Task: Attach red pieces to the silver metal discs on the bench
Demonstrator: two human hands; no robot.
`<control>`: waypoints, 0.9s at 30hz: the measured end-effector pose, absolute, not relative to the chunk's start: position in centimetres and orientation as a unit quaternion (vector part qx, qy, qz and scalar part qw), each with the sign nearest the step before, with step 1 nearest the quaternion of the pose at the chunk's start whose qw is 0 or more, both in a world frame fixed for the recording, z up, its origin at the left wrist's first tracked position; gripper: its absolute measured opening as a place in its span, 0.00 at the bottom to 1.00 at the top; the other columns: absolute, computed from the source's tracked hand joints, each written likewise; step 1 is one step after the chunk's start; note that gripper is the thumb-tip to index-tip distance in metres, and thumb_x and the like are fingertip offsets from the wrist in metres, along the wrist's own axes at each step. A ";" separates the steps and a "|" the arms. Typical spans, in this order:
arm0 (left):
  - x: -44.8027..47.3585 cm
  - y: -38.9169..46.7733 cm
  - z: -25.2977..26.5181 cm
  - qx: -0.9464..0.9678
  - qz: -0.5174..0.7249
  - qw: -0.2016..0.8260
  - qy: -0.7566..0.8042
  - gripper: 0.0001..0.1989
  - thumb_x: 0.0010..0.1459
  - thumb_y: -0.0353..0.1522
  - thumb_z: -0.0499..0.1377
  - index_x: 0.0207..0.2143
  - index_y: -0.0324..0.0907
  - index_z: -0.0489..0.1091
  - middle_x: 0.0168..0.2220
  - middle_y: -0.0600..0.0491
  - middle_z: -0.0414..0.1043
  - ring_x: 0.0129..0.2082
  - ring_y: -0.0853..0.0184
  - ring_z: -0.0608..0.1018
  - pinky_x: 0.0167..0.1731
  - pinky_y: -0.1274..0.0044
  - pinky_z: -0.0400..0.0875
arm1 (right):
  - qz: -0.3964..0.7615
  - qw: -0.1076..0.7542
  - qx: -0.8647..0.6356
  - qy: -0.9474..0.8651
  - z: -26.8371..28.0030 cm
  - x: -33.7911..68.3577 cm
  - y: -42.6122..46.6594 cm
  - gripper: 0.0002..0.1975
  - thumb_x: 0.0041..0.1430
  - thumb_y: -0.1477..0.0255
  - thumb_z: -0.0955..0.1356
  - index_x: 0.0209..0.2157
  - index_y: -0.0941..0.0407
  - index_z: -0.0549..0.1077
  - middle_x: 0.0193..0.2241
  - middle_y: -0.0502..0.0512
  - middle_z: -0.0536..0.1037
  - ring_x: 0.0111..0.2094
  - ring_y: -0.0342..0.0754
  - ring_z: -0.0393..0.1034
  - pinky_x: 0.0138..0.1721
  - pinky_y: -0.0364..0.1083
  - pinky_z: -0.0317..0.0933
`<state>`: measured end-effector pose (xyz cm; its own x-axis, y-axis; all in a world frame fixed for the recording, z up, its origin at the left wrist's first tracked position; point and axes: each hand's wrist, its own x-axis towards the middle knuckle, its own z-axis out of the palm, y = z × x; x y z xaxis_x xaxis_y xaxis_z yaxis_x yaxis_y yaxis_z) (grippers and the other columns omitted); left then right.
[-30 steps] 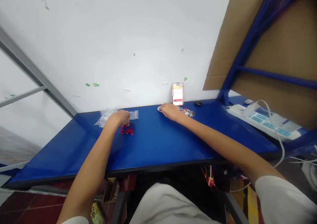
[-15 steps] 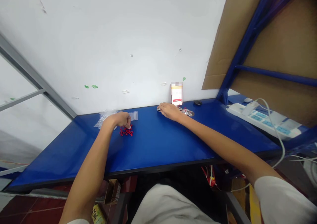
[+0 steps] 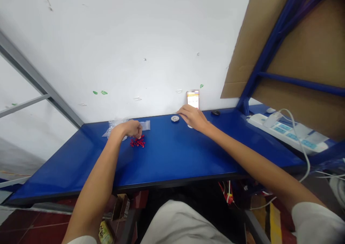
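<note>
My left hand (image 3: 131, 128) has its fingers closed in a pinch at the top of a small pile of red cord loops (image 3: 138, 142). How much of a loop is between the fingertips is hidden. Clear plastic bags (image 3: 113, 125) lie behind that hand. Over the back of the table, my right hand (image 3: 193, 117) is raised with its fingers pressed together. A thin pale edge shows at its fingertips, too small to name. Below and left of it lies a round silver metal disc (image 3: 175, 118). Another metal piece (image 3: 190, 126) is partly covered by the right hand.
A phone with a lit screen (image 3: 193, 98) leans on the wall behind my right hand. Right of it lies a black oval object (image 3: 215, 112). A white power strip (image 3: 287, 132) with a trailing cable stands at the table's right. Blue metal bars (image 3: 258, 64) rise there.
My right hand has lifted off the silver disc and moved slightly right and up, uncovering it. It now covers most of the other metal discs. My left hand stays at the red loops.
</note>
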<state>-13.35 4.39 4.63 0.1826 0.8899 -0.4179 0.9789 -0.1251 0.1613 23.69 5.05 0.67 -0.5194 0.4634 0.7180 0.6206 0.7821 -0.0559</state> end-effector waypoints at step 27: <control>-2.2 1.8 0.3 0.792 0.363 0.251 0.422 0.13 0.64 0.41 0.66 0.42 0.43 0.84 0.40 0.49 0.86 0.40 0.59 0.86 0.46 0.71 0.78 | 0.282 0.422 -0.293 -0.810 -2.5 21.4 2.7 0.12 0.69 0.76 0.68 0.48 0.50 0.80 0.45 0.51 0.86 0.47 0.51 0.85 0.53 0.51 0.77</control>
<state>-2.25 1.80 0.28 0.3810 0.8505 0.3625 0.4859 -0.5178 0.7041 21.40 2.74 -2.55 -0.4715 0.7135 0.5183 0.2368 0.6685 -0.7050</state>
